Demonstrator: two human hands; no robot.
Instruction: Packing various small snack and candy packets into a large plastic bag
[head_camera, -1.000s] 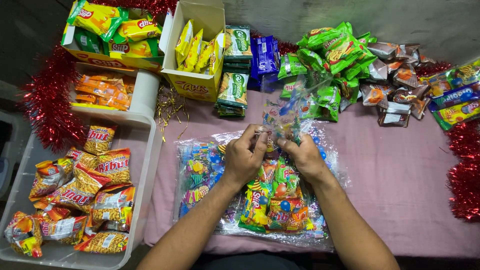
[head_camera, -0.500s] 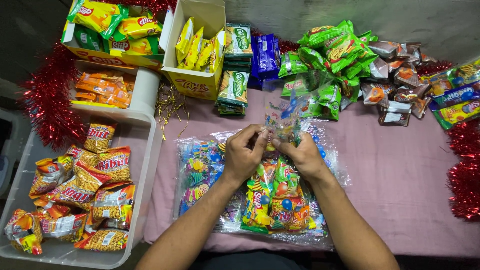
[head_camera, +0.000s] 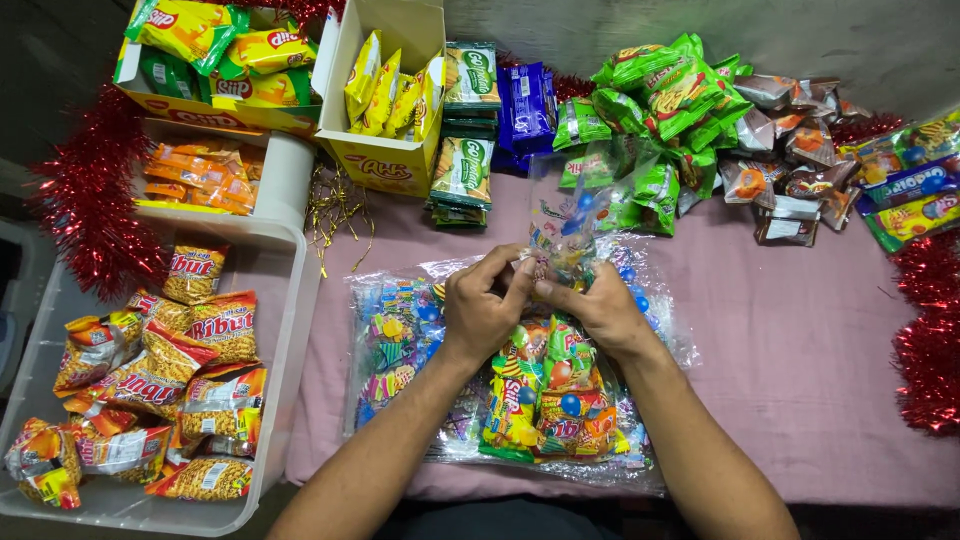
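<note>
My left hand (head_camera: 482, 308) and my right hand (head_camera: 596, 306) meet at the middle of the table, both pinching the mouth of a clear printed plastic bag (head_camera: 562, 222) that stands up behind my fingers. The lower part of this bag lies towards me, filled with colourful snack packets (head_camera: 545, 400). Under it lies a flat stack of similar clear printed bags (head_camera: 395, 345) on the pink tablecloth (head_camera: 800, 350).
A white tub (head_camera: 290, 300) of orange snack packets sits at left. Yellow cardboard boxes (head_camera: 385, 165) of packets stand at the back, beside stacked green packets (head_camera: 462, 170), blue packets (head_camera: 527, 110), a green pile (head_camera: 660, 110) and brown packets (head_camera: 790, 150). Red tinsel (head_camera: 930, 340) edges both sides.
My hands stay at the bag's mouth with only small finger movements; the bag's top has shifted slightly. Nothing else moved.
</note>
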